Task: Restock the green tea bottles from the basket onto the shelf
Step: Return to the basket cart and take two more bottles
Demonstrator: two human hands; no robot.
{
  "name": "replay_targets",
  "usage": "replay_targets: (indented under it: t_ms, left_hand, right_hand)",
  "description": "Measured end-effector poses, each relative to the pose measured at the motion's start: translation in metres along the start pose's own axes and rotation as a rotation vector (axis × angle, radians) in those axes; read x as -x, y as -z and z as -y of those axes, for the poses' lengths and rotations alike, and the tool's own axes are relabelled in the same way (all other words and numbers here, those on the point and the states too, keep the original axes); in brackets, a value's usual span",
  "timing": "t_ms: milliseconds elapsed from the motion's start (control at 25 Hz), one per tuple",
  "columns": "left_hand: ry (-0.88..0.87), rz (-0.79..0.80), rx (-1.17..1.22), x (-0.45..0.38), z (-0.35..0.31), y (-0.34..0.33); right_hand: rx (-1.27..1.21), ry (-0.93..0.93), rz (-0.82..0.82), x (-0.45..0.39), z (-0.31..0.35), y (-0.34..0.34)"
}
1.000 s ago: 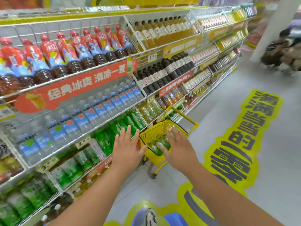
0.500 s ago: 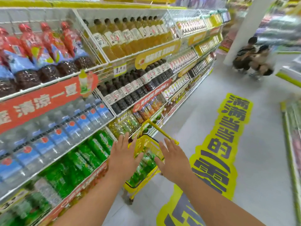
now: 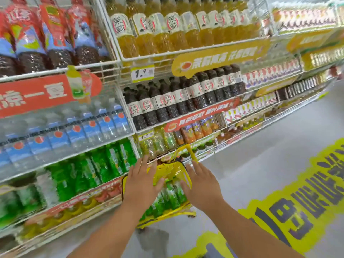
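At six o'clock in the head view, left hand [image 3: 140, 183] and right hand [image 3: 202, 187] hover, fingers spread wide and empty, over a yellow basket [image 3: 172, 169]. Green tea bottles [image 3: 170, 196] lie between and beneath them, long axes toward twelve o'clock, both hands equally near; shelf [image 3: 61, 155] at nine o'clock.

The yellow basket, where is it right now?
In the head view the yellow basket sits on the floor, low and centre, against the shelf's foot, between the left hand and right hand, with green bottles inside.
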State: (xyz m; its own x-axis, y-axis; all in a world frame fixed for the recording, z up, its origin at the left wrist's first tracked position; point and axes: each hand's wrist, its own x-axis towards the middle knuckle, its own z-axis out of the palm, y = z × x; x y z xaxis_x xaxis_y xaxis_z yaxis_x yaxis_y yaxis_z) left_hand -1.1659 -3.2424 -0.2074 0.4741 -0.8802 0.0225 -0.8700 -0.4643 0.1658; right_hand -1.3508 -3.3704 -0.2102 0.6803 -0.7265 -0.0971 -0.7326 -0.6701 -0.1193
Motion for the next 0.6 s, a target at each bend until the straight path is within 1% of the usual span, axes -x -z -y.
replay_targets:
  t_ms: [120, 200, 280, 360, 520, 600]
  left_hand:
    - [0.156, 0.029, -0.007, 0.005, -0.022, -0.014]
    - [0.244, 0.021, 0.011, 0.005, -0.030, -0.020]
    - [0.318, 0.059, 0.014, 0.001, -0.033, -0.033]
    - [0.373, 0.094, 0.010, -0.003, -0.029, -0.055]
    - [0.416, 0.181, 0.036, -0.022, -0.012, -0.098]
    - [0.444, 0.213, 0.013, -0.033, -0.002, -0.123]
  right_hand:
    - [0.016, 0.104, 0.081, -0.024, -0.025, -0.007]
    - [0.003, 0.168, 0.125, -0.044, -0.031, -0.011]
    - [-0.013, 0.220, 0.152, -0.065, -0.031, -0.019]
    - [-0.023, 0.238, 0.169, -0.081, -0.030, -0.032]
    - [-0.028, 0.237, 0.210, -0.112, -0.029, -0.067]
    - [-0.052, 0.240, 0.223, -0.133, -0.031, -0.090]
